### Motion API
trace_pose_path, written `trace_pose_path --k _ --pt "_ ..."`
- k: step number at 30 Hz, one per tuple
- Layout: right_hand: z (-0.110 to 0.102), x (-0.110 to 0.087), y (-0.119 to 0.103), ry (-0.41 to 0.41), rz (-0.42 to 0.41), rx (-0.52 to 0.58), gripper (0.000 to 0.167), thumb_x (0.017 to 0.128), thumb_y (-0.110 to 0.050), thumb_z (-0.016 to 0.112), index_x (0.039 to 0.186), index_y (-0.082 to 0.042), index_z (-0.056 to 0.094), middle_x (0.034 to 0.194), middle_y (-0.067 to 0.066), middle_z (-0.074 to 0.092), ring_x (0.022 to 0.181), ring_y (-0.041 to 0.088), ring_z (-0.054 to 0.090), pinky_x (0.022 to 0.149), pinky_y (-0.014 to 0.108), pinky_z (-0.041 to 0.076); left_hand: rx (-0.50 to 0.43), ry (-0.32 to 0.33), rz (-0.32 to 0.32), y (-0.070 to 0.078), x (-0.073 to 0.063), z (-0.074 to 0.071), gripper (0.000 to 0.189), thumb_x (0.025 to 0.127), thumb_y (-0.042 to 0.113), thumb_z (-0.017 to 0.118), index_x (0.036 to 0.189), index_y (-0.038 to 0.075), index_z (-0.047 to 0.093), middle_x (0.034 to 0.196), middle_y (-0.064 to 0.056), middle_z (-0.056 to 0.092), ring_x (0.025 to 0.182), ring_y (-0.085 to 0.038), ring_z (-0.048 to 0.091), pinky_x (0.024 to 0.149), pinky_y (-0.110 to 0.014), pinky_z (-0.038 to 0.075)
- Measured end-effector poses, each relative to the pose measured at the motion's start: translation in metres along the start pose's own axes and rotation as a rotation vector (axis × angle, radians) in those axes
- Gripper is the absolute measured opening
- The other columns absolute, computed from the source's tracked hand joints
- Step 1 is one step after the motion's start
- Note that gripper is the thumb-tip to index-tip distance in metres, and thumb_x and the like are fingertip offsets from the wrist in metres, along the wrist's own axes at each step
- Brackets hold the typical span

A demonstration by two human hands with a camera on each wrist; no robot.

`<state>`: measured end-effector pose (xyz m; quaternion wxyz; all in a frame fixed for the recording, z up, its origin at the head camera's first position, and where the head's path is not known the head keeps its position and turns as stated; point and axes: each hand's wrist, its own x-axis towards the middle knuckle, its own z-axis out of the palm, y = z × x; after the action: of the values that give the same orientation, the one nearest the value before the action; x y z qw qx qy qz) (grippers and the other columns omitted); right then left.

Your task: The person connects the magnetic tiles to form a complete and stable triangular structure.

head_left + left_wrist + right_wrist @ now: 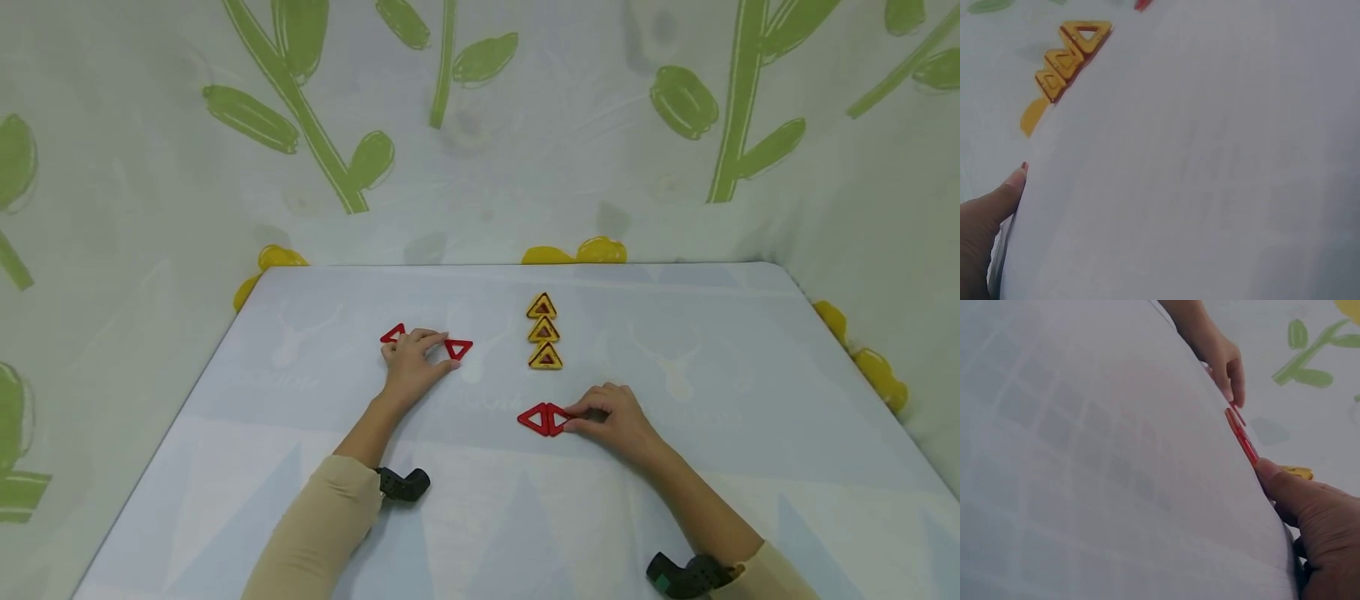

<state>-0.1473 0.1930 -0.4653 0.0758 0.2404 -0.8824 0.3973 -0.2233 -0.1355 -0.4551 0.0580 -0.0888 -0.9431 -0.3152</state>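
Note:
My left hand (pixel 411 360) pinches a red triangular frame tile (pixel 459 341) between thumb and fingertips, left of centre on the table. A second red triangle (pixel 392 330) lies behind that hand, partly covered by its fingers. Nearer the front, two red triangles lie edge to edge, pointing opposite ways. My right hand (pixel 618 421) pinches the outer tip of the right one (pixel 551 420); the left one (pixel 528 412) lies against its flat side. In the right wrist view, the red tiles (pixel 1244 440) show edge-on beside the thumb. Only the thumb (pixel 1010 190) shows in the left wrist view.
Three yellow triangles (pixel 543 322) with dark reddish centres form a column farther back, between the hands. The pale patterned tabletop (pixel 712 333) ends at a back edge against a light curtain (pixel 525 183) printed with green leaves. Each wrist wears a black camera (pixel 405 485).

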Motion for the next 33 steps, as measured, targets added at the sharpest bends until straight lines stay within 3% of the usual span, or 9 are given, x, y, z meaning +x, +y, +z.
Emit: trace_pose_path --k 4,12,20,33 --pt "0.000 0.000 0.000 -0.003 0.007 0.006 0.019 0.071 -0.014 0.082 0.089 -0.017 0.076 0.080 -0.011 0.067 0.078 0.004 0.051 0.076 0.032 0.032 0.037 -0.001 -0.019 -0.003 0.001 0.002 0.055 0.080 0.040 0.073 0.127 0.014 0.061 0.121 -0.013 0.051 0.115 -0.031 0.043 0.093 -0.053 0.019" --pt "0.003 0.000 0.002 0.016 -0.027 0.008 0.020 0.069 -0.014 0.083 0.087 -0.017 0.076 0.079 -0.010 0.067 0.076 0.003 0.051 0.073 0.029 0.032 0.047 -0.036 0.022 -0.004 -0.001 0.001 0.051 0.080 0.042 0.073 0.124 0.019 0.064 0.110 -0.010 0.053 0.107 -0.027 0.046 0.094 -0.052 0.021" --pt "0.002 -0.001 0.002 0.036 -0.051 0.005 0.020 0.067 -0.013 0.083 0.086 -0.016 0.076 0.077 -0.010 0.067 0.075 0.002 0.051 0.073 0.029 0.032 0.022 -0.111 0.093 0.004 -0.004 0.001 0.049 0.079 0.039 0.074 0.124 0.020 0.065 0.106 -0.007 0.053 0.103 -0.025 0.046 0.092 -0.048 0.021" --pt "0.001 0.000 0.000 0.027 -0.024 0.000 0.020 0.068 -0.012 0.083 0.086 -0.016 0.076 0.077 -0.011 0.067 0.075 0.002 0.050 0.072 0.028 0.031 0.018 -0.140 0.172 0.022 -0.012 0.013 0.049 0.077 0.041 0.076 0.121 0.022 0.067 0.101 -0.002 0.053 0.096 -0.020 0.048 0.088 -0.045 0.023"
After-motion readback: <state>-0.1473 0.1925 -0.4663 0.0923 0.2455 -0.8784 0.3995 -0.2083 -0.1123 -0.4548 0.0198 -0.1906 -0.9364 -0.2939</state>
